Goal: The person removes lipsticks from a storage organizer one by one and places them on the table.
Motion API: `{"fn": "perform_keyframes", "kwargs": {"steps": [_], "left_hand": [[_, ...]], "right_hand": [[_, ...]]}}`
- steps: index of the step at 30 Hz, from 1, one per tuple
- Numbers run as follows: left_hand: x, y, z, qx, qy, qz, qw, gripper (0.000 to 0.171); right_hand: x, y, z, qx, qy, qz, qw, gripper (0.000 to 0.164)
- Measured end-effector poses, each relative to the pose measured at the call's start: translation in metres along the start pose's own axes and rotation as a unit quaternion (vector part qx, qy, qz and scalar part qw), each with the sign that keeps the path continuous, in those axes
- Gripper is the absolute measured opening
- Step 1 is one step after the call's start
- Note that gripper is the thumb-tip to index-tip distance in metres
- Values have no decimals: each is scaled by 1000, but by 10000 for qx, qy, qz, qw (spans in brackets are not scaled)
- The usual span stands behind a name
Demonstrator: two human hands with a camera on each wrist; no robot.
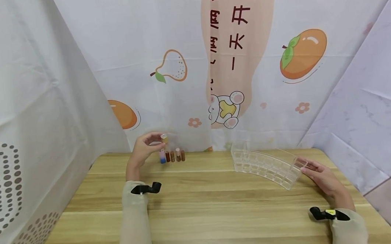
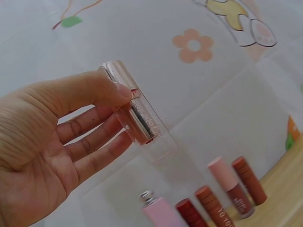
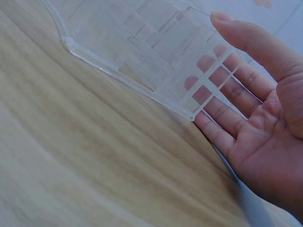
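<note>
My left hand point(image 1: 144, 148) pinches a lipstick point(image 2: 135, 111) with a shiny rose-gold end and a clear case, thumb on its near side. The lipstick is raised near the back curtain, above a short row of lip colour tubes. In that row stand a pink-and-blue tube point(image 1: 162, 157), a dark red tube point(image 2: 191, 213), brown tubes and a pink-capped tube point(image 2: 232, 187). At the right, my right hand point(image 1: 322, 178) touches the end of a clear, curved, many-celled rack point(image 1: 264, 165). Its fairly straight fingers point(image 3: 232, 87) show through the clear plastic, the thumb above them.
The wooden table point(image 1: 219, 205) carries the rack and the tubes. A printed curtain point(image 1: 138, 36) hangs right behind its back edge. More cloth hangs at the left point(image 1: 42, 108) and at the right point(image 1: 358, 128).
</note>
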State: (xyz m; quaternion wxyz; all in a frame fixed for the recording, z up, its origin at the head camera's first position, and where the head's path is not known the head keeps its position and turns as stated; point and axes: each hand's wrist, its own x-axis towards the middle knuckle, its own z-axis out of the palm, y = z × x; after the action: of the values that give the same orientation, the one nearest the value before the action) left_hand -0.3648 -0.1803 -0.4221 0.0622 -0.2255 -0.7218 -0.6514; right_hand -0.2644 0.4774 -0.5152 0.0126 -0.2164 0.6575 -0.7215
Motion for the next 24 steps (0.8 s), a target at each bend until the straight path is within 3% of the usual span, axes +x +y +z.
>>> {"fn": "perform_keyframes", "kwargs": {"steps": [9,15,24], "left_hand": [[-13,-6,-24,29,360,212,9991,38],[-19,-15,-34,30,544,66,9985,38],[-23,-28,-39,417,699,-159,9966,39]], "right_hand": [[0,0,-1,15,-8,23,10000,51],[0,-1,-1,-46,-23,-1,10000,51],[0,-1,1,76,-2,-10,10000,51]]}}
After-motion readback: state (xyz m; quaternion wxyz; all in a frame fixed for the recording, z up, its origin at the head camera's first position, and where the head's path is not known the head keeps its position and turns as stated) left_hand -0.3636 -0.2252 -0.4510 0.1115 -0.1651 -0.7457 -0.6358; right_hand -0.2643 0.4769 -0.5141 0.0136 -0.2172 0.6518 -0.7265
